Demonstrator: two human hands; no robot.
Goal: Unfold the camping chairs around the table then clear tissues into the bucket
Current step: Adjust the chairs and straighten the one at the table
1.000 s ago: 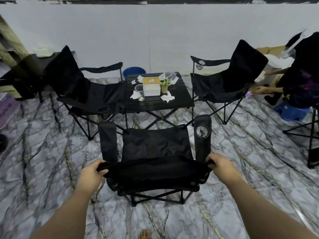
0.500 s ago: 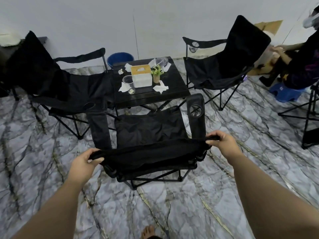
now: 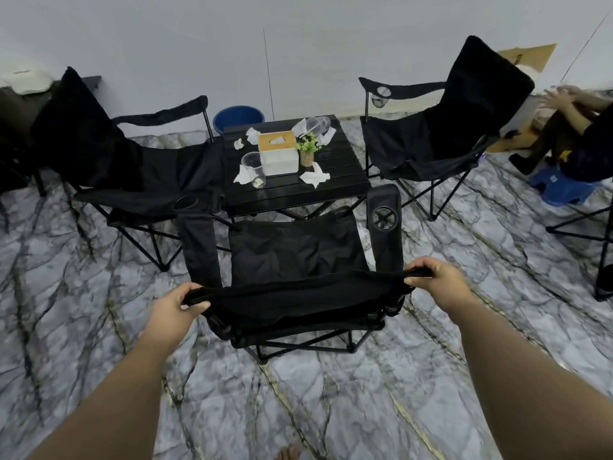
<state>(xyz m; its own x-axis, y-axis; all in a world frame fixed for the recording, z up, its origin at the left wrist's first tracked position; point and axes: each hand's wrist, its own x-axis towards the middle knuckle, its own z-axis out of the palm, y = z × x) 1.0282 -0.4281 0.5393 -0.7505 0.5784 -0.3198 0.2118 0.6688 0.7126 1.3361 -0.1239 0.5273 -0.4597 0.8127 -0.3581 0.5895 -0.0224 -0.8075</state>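
Chair (image 3: pixel 295 257) btwn L hand (image 3: pixel 172 310), R hand (image 3: pixel 438 280) — gripped

Black slatted table (image 3: pixel 345 180) bearing tissue box (image 3: pixel 278 154), upright clear cup (image 3: pixel 252 165), tipped clear cup (image 3: pixel 317 123), small potted plant (image 3: pixel 308 151), scattered crumpled tissues (image 3: pixel 314 176)

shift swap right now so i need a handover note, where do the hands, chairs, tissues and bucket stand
Left hand grips the left top corner of the near chair; right hand grips the right corner.
Done: near chair, left chair and right chair stand unfolded around the table.
Tissues lie scattered on the table; blue bucket sits on the floor behind it.
To do: let go, clear tissues into the bucket.
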